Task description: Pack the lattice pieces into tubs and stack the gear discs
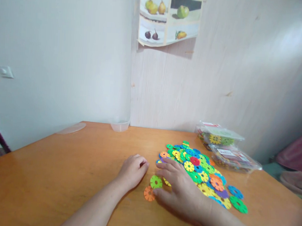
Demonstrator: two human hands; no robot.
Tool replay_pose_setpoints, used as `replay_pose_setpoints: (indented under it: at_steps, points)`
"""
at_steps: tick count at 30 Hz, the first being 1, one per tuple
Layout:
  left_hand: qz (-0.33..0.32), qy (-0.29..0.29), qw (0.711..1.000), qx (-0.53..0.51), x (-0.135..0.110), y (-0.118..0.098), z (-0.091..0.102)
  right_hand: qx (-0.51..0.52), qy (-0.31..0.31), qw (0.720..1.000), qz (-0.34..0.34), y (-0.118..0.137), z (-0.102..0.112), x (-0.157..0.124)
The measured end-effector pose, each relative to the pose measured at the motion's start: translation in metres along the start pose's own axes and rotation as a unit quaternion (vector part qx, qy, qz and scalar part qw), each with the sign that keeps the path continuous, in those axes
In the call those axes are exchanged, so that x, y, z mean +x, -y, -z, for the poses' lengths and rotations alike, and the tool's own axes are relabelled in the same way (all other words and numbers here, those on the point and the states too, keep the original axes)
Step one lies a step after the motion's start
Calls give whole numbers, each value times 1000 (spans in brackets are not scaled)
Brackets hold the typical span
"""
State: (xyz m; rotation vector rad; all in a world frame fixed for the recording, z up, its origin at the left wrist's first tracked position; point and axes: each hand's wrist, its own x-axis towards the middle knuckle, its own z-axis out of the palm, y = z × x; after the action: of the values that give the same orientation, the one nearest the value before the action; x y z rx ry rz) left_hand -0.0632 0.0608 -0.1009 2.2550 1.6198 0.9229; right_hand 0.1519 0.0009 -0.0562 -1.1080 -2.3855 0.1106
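Note:
My left hand (134, 171) rests on the wooden table, fingers curled in and thumb along them; nothing shows in its grip. To its right, my right hand (179, 187) is open with fingers spread over the near left edge of a pile of colourful notched plastic discs (189, 166). Its thumb tip is at an orange notched disc (148, 194); whether it touches cannot be told. Just beyond that lies a light green notched disc (156, 182), between my two hands. Part of the pile is hidden behind my right hand.
Clear plastic boxes (236, 158) of colourful pieces stand at the back right of the table (49, 175). A clear tub (120, 125) sits at the back edge, with a flat translucent lid (73, 128) further left. Another person's hand (296, 181) shows at far right.

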Motion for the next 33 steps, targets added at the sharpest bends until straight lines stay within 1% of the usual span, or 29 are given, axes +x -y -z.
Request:
replay_pose_setpoints:
  at_steps: [3,6,9,11,14,16,18,21,23,27,33]
  points:
    - [3,-1,1000,2,-1,-1,-1,14,58,998,9,15,-7,-2]
    - [4,-8,1000,6,-2,-3,0,0,95,995,-4,15,-14,-3]
    - [3,-10,1000,12,-2,-5,1,-6,109,994,-11,12,-16,-2]
    - [5,-8,1000,16,-3,-7,3,-3,102,995,-5,10,-15,-1]
    - [8,-3,1000,17,-3,-7,4,-14,66,998,-11,4,-9,2]
    - [6,-1,1000,16,-3,-6,3,-36,38,998,-32,-5,-5,2]
    - [2,-2,1000,14,-2,-5,2,-60,29,997,-50,-18,-2,0]
    - [-2,-2,1000,8,-2,-3,2,-77,55,993,-66,-35,0,-4]
    - [1,3,1000,4,-2,-3,2,-75,72,992,-77,-40,1,-5]
    - [4,6,1000,6,-2,-5,4,-66,80,991,-82,-39,2,-3]
    - [0,6,1000,11,-2,-5,5,-69,78,994,-43,-33,7,0]
